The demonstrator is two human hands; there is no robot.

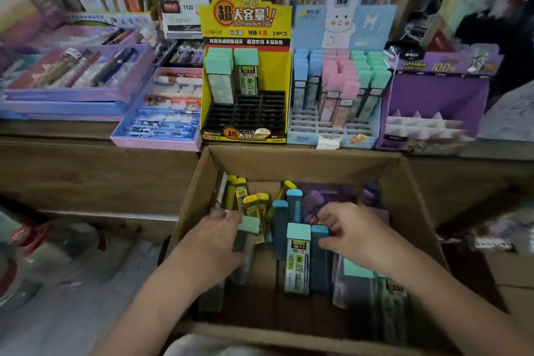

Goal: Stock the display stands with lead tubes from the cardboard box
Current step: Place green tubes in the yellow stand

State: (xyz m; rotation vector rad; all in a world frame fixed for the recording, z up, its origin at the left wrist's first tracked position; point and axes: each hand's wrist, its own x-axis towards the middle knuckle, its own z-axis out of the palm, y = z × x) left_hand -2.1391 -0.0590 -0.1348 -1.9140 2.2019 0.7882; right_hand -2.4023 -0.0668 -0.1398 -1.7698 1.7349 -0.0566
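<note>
1. With fingers (234, 218) of the left hand (222, 235) curled, grips a teal-capped lead tube (249, 227) inside the cardboard box (289, 165).
2. With right hand (355, 235) fingers (328, 212) bent, pinches a blue-capped tube (318, 257), just beside an upright mint-capped tube (298, 257).
3. Faces the yellow stand (245, 23) with few tubes, the fuller blue stand (372, 23) and the purple stand (433, 92), on the shelf (86, 130) behind the box.

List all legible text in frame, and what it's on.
"超大容量!!": yellow display stand header.
"2B/0.5MM MPR 2086": same header, small.
"24PCS": same header.
"1120": white box behind it.
"100": purple display stand header.
Too blurred to read: labels on the lead tubes in the cardboard box, the black strip under the yellow header, other packaging.
</note>
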